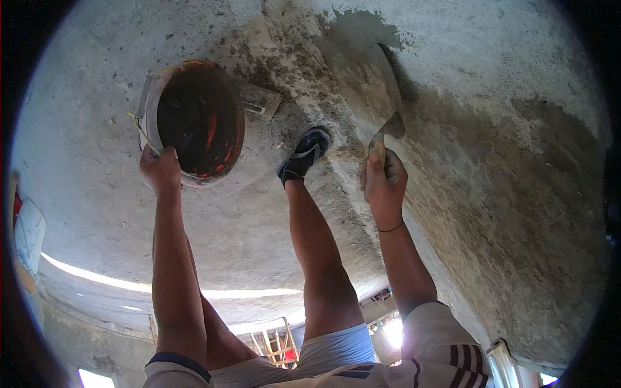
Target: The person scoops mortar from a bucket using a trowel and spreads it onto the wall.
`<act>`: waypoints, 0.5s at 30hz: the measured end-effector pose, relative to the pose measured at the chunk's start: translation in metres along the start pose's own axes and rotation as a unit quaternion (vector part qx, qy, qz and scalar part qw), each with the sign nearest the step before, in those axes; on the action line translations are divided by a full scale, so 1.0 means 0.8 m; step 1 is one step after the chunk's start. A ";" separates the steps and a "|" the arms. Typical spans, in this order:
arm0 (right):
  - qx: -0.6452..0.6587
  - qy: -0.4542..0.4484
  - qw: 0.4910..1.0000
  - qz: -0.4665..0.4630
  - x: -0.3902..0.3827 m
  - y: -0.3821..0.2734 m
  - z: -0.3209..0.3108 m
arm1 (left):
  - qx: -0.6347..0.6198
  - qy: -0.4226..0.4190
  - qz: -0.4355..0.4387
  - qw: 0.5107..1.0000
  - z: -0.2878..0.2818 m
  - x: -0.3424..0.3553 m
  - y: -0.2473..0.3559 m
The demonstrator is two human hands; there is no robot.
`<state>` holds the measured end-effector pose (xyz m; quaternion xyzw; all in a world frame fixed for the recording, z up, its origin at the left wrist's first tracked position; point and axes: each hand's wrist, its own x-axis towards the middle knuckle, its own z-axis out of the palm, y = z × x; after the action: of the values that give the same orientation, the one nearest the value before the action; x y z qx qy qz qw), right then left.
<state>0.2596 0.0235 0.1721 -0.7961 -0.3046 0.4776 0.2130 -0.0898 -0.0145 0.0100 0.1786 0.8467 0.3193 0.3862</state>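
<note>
At the left, a round bucket [150, 113] stands tilted in view, its inside dark with orange streaks. My left hand [162, 171] is closed at its near rim, around the thin pale handle [140, 128]. My right hand [387, 181] grips the handle of a trowel [394, 124]. The trowel's blade reaches up against the rough wall [479, 174], beside a darker, wet-looking patch of mortar [363, 31]. Part of the blade blends with the wall colour, so its full outline is hard to make out.
A flat rectangular tool with a handle, like a plastering float [262, 100], lies right of the bucket. My foot in a dark sandal [305, 154] stands between bucket and wall. Crumbled mortar [284, 58] runs along the wall's base. Wooden framing [278, 346] shows behind me.
</note>
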 end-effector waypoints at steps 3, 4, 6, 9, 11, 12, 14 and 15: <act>0.032 -0.002 0.999 -0.013 -0.016 -0.018 0.001 | 0.017 0.005 -0.007 1.000 0.001 -0.003 0.000; 0.044 0.007 0.998 -0.040 -0.022 -0.024 0.003 | 0.040 0.001 0.000 0.999 0.000 -0.004 0.005; 0.030 0.032 0.994 -0.097 -0.035 -0.032 0.008 | 0.064 -0.001 0.005 0.998 -0.003 -0.003 0.002; -0.011 0.039 0.980 -0.195 -0.034 -0.024 0.002 | -0.001 -0.018 -0.027 0.999 -0.002 0.000 -0.002; -0.035 0.020 0.972 -0.230 -0.027 -0.002 -0.003 | 0.001 -0.002 -0.014 1.000 0.002 -0.006 0.012; -0.117 0.017 0.974 -0.195 -0.019 0.010 0.001 | 0.004 0.000 -0.012 1.000 -0.001 -0.003 0.008; -0.204 0.004 0.970 -0.135 -0.001 0.019 0.011 | 0.018 -0.010 -0.029 0.999 -0.002 -0.001 0.001; -0.203 0.003 0.970 -0.135 0.009 0.027 0.017 | 0.019 -0.009 -0.029 0.999 -0.004 -0.001 0.002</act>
<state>0.2564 0.0137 0.1481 -0.7758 -0.4988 0.3702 0.1106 -0.0914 -0.0151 0.0133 0.1645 0.8539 0.2900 0.3997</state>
